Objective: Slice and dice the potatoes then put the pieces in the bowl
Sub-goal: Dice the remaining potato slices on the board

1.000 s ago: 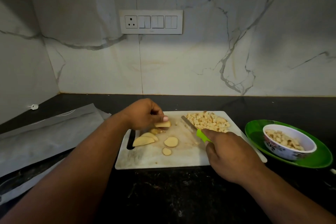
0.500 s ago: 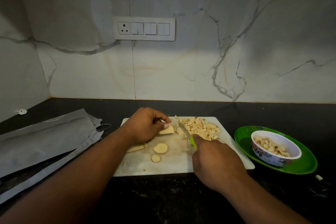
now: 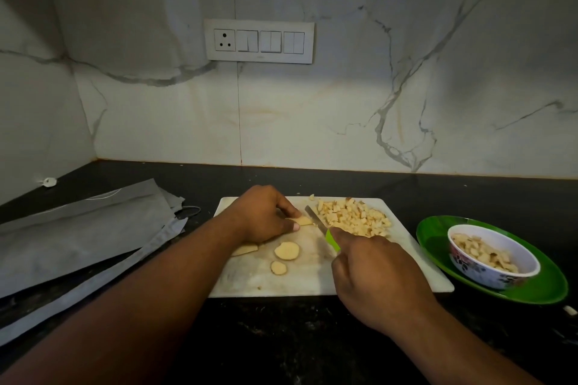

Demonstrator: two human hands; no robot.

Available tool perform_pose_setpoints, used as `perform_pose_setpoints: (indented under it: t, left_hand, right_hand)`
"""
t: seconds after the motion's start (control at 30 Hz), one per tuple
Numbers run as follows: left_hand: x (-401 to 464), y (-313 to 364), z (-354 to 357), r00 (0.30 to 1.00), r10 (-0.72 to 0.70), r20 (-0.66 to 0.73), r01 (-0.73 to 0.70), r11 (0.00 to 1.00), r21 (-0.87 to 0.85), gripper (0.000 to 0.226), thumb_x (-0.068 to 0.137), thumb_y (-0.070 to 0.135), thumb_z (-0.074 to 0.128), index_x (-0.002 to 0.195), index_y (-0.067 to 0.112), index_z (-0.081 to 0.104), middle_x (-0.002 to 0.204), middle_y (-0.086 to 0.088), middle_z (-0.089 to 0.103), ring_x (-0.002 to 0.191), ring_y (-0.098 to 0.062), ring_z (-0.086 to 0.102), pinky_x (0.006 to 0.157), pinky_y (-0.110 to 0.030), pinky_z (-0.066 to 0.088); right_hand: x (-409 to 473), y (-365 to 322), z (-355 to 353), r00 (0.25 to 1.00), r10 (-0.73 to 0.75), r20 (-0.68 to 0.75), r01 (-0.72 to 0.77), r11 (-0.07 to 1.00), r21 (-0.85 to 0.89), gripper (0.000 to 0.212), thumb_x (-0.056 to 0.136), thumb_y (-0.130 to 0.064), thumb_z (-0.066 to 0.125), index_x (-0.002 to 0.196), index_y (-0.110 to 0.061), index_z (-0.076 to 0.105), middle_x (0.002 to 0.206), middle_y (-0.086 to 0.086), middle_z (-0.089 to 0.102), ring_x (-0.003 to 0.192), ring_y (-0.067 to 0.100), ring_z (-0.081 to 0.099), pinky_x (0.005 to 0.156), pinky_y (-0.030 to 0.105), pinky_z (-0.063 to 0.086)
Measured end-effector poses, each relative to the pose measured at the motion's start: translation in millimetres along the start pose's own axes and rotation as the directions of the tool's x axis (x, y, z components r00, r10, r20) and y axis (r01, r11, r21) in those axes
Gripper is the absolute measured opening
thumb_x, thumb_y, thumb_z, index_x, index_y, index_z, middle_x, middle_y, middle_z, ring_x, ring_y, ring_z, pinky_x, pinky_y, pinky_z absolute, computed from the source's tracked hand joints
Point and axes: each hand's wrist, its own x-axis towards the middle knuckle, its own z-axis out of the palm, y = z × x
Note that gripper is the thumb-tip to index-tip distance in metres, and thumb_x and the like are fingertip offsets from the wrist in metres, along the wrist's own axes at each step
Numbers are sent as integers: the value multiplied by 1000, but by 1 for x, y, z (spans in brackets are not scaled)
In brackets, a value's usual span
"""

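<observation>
1. The left hand [image 3: 261, 216] has its fingers curled down over a potato slice [image 3: 304, 221], thumb and forefinger pinching it flat against the board [image 3: 300, 278].
2. That slice lies with its long axis roughly left to right; its free end points right, at the blade.
3. The right hand [image 3: 375, 272] is wrapped round the green handle of a knife [image 3: 322, 230], forefinger stretched along the top of the handle.
4. The knife's long axis runs on a slant: the handle is near and to the right, the tip points away and to the left. The blade sits just beside the free end of the pinched slice; whether it touches, I cannot tell.
5. Right of the blade, on the far right part of the board, is a heap of diced potato [image 3: 355, 216].
6. Nearer, on the middle of the board, lie two round slices, a larger one [image 3: 286, 250] and a smaller one [image 3: 278, 267], close together but apart. Another piece [image 3: 245, 249] pokes out from under the left wrist.
7. The board lies on a black counter [image 3: 281, 341], long side across.
8. Right of the board, a flowered bowl [image 3: 492, 255] with diced pieces in it stands on a green plate [image 3: 531, 291].
9. To the left lie grey sheets [image 3: 78, 228].
10. A switch panel [image 3: 259, 41] is on the marble wall behind.
</observation>
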Motion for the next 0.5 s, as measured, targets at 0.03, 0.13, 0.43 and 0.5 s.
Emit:
perform_pose_setpoints:
  t: [0.03,0.13,0.43,0.5]
  left_hand:
    - [1,1,1,1000,2,-10,-2,1000,-1,28,88,33,83,115,28,80,117,14,75,105,-4,64,100,-28,52]
    - [3,3,2,1000,-2,-17,2,1000,17,27,88,32,83,114,26,80,115,12,75,102,-4,64,93,-24,50]
    - [11,0,8,996,-73,-52,70,996,-57,11,86,33,84,95,26,85,95,18,78,93,-3,68,95,-34,58]
    - [13,-1,9,994,-101,-51,97,992,-75,9,84,33,86,90,26,85,91,18,78,92,-3,68,94,-35,59]
  right_hand:
    - [0,-1,0,1000,-2,0,2,1000,-7,53,97,-39,36,150,-36,38,108,-5,70,92,15,63,79,32,53]
    - [0,-4,0,1000,-8,12,9,999,-52,53,98,-39,35,152,-35,34,108,-4,68,91,15,61,76,31,50]
    - [3,-7,5,997,-14,73,22,994,-105,56,100,-35,36,155,-32,28,110,-2,66,93,17,59,73,30,45]
    - [3,-7,5,995,-11,96,20,996,-93,57,99,-33,37,155,-31,27,112,-1,66,95,18,59,75,31,46]
